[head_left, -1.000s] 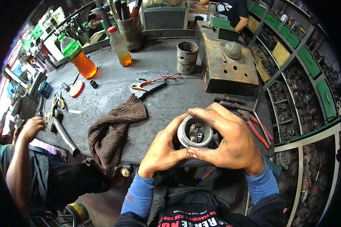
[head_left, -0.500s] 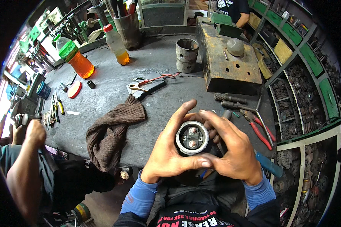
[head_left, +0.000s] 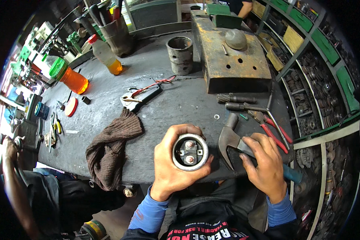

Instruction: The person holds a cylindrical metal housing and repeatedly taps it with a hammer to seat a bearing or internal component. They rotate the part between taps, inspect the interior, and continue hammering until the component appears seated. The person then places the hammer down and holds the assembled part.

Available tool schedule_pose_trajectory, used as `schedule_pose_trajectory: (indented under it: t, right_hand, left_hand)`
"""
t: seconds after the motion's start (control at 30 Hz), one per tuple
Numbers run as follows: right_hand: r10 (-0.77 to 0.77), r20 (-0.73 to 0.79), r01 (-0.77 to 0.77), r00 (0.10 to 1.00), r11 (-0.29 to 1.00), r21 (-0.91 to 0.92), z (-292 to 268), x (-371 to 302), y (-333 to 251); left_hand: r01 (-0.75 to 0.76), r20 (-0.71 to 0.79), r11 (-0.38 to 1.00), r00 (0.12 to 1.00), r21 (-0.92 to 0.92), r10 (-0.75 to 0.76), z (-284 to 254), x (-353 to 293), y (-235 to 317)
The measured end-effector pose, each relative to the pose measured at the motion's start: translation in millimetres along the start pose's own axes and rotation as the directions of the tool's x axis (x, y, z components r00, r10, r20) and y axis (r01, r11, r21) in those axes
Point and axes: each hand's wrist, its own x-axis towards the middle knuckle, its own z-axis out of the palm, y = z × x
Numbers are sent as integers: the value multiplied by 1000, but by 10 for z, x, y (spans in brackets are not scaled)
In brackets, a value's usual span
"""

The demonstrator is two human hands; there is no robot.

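My left hand (head_left: 170, 168) is wrapped around a short metal cylinder, apparently a starter solenoid (head_left: 175, 154), and holds it near the bench's front edge. Its open end faces up, showing two copper-coloured bolt heads on a dark block inside. To the right, my right hand (head_left: 264, 166) has its fingers and thumb closed about the handle of a claw hammer (head_left: 230, 138). The hammer's head rests on the bench, claw toward me, and its blue grip (head_left: 293, 174) sticks out past my hand. A small washer (head_left: 217, 117) lies beyond the hammer.
A brown knitted cloth (head_left: 112, 150) lies left of my hands. Red-handled pliers (head_left: 274, 134) and a T-handled tool (head_left: 244, 107) lie right, before a rusty metal block (head_left: 236, 72). Farther back stand a metal sleeve (head_left: 180, 56) and bottles of orange liquid (head_left: 74, 82). A co-worker's arm (head_left: 14, 180) shows left.
My right hand has left the cylinder and moved right onto the hammer. The cylinder, now in my left hand alone, has shifted slightly left. The co-worker's arm has moved.
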Motion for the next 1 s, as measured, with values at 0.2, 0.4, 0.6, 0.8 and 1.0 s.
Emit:
schedule_pose_trajectory:
  t: [0.2,0.4,0.6,0.8,1.0]
  right_hand:
    - [9,-58,-6,998,999,53,97,-63,87]
    - [8,-109,2,994,996,90,123,-112,121]
    - [-133,-219,221,967,864,452,195,111,-341]
    - [-100,-213,209,972,786,582,523,357,-626]
    - [-56,-211,167,976,815,554,528,491,-689]
  left_hand:
    - [-60,-75,944,996,-326,37,-80,58,-12]
    - [-115,-209,927,977,-358,41,-95,138,203]
    - [-185,-172,922,976,-341,133,-205,77,169]
    - [-191,-165,892,977,-409,133,-237,-3,163]
    - [-196,-176,914,974,-356,140,-345,-17,118]
